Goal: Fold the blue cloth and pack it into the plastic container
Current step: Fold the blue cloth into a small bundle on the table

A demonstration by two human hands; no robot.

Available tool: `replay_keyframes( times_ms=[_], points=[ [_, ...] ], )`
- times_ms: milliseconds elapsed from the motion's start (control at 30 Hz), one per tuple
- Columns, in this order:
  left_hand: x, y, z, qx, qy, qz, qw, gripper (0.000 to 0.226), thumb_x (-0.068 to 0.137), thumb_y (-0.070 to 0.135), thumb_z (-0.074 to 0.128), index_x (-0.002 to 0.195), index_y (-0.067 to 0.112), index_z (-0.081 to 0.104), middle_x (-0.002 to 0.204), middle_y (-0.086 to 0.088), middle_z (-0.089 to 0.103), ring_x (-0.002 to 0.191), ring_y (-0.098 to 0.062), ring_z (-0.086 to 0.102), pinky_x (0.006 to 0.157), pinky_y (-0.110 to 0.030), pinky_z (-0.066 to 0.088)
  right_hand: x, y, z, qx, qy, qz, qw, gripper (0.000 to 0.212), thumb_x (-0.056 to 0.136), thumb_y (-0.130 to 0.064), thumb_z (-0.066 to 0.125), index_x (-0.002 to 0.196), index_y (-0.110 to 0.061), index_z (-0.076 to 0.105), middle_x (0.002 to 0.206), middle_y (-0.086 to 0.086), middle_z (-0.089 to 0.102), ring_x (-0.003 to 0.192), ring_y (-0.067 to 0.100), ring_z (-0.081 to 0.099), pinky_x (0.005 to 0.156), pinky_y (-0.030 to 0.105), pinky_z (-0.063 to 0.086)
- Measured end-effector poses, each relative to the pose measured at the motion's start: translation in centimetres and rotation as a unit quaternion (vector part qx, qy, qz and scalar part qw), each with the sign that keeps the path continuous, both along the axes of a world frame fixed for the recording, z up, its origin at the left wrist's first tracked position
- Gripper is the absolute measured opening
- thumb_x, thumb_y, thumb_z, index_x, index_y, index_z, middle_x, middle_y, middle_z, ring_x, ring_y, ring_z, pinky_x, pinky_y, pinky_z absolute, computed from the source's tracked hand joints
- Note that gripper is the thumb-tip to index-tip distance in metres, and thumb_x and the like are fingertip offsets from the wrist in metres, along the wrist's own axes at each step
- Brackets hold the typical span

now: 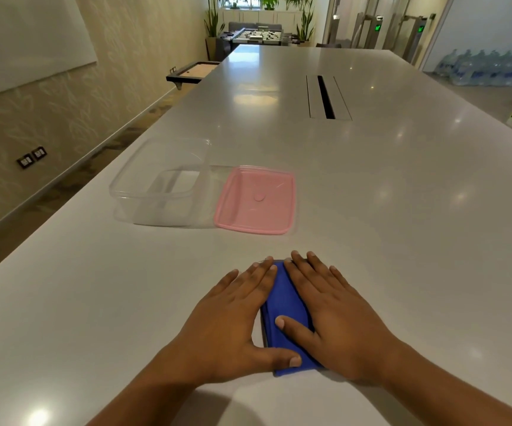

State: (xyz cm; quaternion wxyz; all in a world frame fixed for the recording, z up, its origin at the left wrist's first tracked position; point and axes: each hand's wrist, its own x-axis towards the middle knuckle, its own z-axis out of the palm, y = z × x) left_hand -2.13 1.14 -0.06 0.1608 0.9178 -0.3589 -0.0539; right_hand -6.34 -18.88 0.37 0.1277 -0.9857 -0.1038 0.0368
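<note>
The blue cloth (288, 305) lies folded into a narrow strip on the grey table (371, 186), near the front edge. My left hand (233, 321) rests flat along its left side, thumb on the cloth's near end. My right hand (334, 315) lies flat over its right side, fingers spread, thumb pressing the middle. Both hands cover much of the cloth. Farther back and to the left stands the clear plastic container (159, 182), open and empty. Its pink lid (256, 199) lies upside down beside it on the right.
A cable slot (326, 96) is set into the table's far middle. The table's left edge runs diagonally close to the container. Beyond it are a wall, a floor, plants and a foosball table far back.
</note>
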Motion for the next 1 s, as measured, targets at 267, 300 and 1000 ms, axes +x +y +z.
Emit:
replay_keyframes(
  times_ms=[267, 300, 1000],
  points=[
    [-0.1, -0.2, 0.2, 0.005, 0.017, 0.003, 1.000, 0.117, 0.061, 0.094, 0.035, 0.147, 0.037, -0.020, 0.153, 0.025, -0.024, 0.138, 0.010, -0.020, 0.119, -0.029, -0.003, -0.2, 0.2, 0.3, -0.014, 0.013, -0.005, 1.000, 0.083, 0.089, -0.076, 0.016, 0.154, -0.036, -0.017, 0.162, -0.018, -0.020, 0.147, 0.003, -0.026, 0.124, 0.036, -0.005],
    [-0.1, -0.2, 0.2, 0.003, 0.016, 0.004, 1.000, 0.116, 0.061, 0.094, 0.036, 0.147, 0.037, -0.020, 0.153, 0.025, -0.023, 0.138, 0.010, -0.020, 0.119, -0.029, -0.002, -0.1, 0.2, 0.6, -0.021, 0.019, -0.004, 1.000, 0.083, 0.089, -0.076, 0.016, 0.154, -0.036, -0.017, 0.162, -0.018, -0.021, 0.147, 0.003, -0.025, 0.124, 0.036, -0.005],
    [-0.4, 0.0, 0.0, -0.039, 0.012, 0.032, 0.999, 0.115, 0.060, 0.094, 0.040, 0.149, 0.040, -0.010, 0.156, 0.026, -0.010, 0.143, 0.006, -0.003, 0.120, -0.028, 0.002, -2.5, -0.6, 4.2, 0.342, 0.106, -0.296, 0.886, 0.057, 0.090, -0.033, 0.065, 0.142, -0.027, 0.045, 0.104, -0.002, 0.069, 0.092, 0.014, 0.068, 0.082, 0.034, 0.058]
  ],
)
